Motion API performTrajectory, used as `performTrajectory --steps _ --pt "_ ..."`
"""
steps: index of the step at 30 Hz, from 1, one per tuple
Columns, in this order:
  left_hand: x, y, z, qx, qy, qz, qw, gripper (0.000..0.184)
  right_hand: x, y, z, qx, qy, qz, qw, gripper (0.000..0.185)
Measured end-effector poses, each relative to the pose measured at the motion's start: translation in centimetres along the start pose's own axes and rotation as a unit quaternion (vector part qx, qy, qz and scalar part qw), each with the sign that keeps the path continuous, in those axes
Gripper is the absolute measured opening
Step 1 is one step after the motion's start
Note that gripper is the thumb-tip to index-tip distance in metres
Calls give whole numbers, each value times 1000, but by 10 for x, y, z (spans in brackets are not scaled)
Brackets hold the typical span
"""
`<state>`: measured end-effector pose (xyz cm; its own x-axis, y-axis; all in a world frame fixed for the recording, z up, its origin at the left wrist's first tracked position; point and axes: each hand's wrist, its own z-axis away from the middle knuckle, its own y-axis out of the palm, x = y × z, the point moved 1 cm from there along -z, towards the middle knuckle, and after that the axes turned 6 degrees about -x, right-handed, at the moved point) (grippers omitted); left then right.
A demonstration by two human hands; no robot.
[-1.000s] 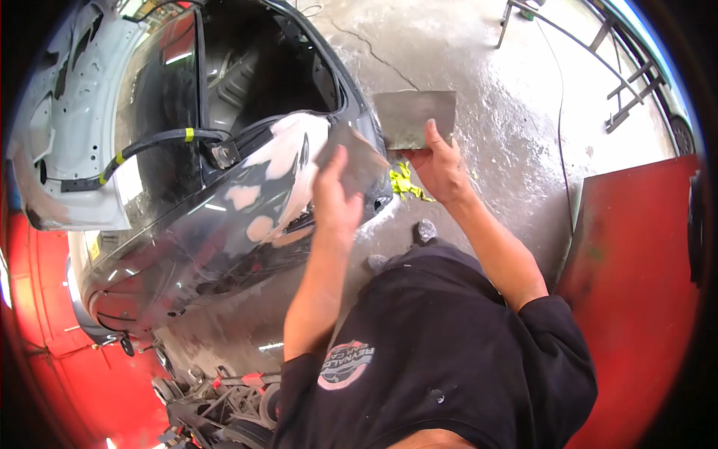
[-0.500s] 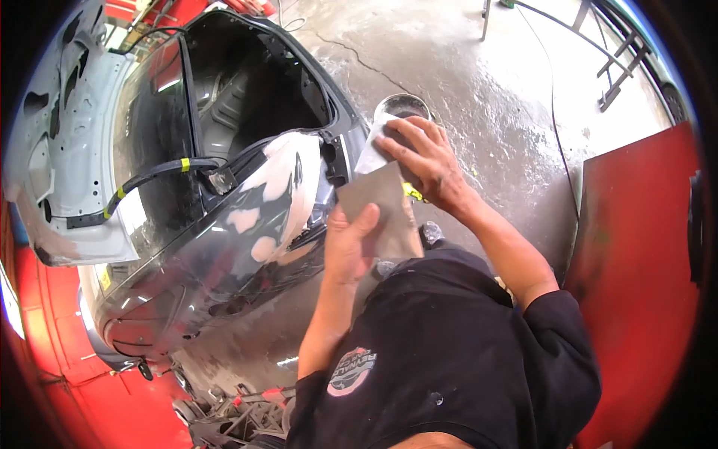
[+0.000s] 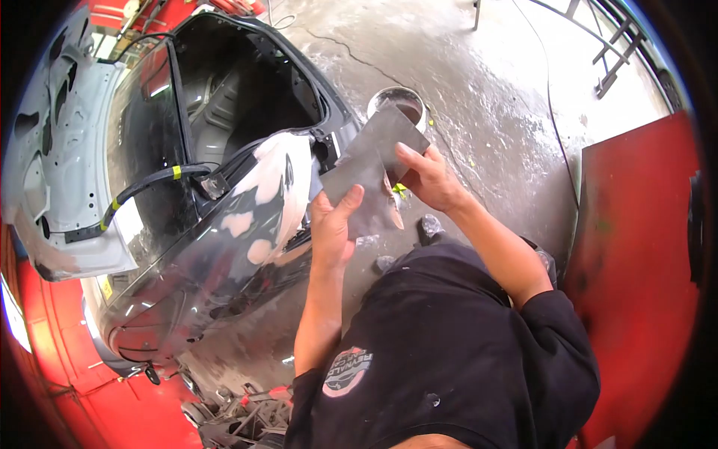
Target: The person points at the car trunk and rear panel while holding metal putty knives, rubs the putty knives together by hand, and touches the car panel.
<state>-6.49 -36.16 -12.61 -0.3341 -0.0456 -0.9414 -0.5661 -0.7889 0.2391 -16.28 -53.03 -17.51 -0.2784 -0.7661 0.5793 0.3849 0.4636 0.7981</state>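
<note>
Head view: L hand (image 3: 333,228) gripped one flat plate (image 3: 360,198), R hand (image 3: 434,178) another plate (image 3: 389,133), overlapping in view near car (image 3: 202,262); contact unclear. Step: prob. scraping paste (image 3: 393,206) plate-to-plate; next move needed firm grip, steady edges.

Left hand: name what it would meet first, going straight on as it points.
Past its own plate, the left hand would probably first meet the other plate in the right hand; depth is unclear.
</note>
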Motion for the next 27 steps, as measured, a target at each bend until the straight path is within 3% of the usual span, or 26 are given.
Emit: performTrajectory --steps 3,6,10,13,14,18,21,22,25,27 --pt "6 2 -11 -99 25 46 994 39 -4 -2 -10 -77 -52 51 994 35" --pt "-8 1 -21 -174 25 176 969 34 4 5 -8 -98 -115 23 988 36" --pt "13 7 -38 -160 18 173 972 32 -17 12 -4 -120 -167 12 978 35" --pt "34 24 -44 -241 81 126 959 37 -32 18 4 -111 -174 63 976 35" --pt "31 27 -45 -241 130 131 953 35 -31 18 6 -96 -175 75 977 35" --pt "12 27 -40 -233 161 56 957 27 -24 27 9 -84 -189 85 975 26" --pt "8 22 -46 -202 190 11 961 23 -19 21 18 -45 -85 161 982 22" --pt "-3 26 -46 -183 208 -8 961 23 -31 15 13 -44 -181 264 947 24" --pt "-14 14 -52 -154 228 -65 959 22 -9 15 18 -8 -183 353 918 28" --pt "-17 13 -54 -137 218 -73 963 21 -4 11 15 43 -113 377 918 32"
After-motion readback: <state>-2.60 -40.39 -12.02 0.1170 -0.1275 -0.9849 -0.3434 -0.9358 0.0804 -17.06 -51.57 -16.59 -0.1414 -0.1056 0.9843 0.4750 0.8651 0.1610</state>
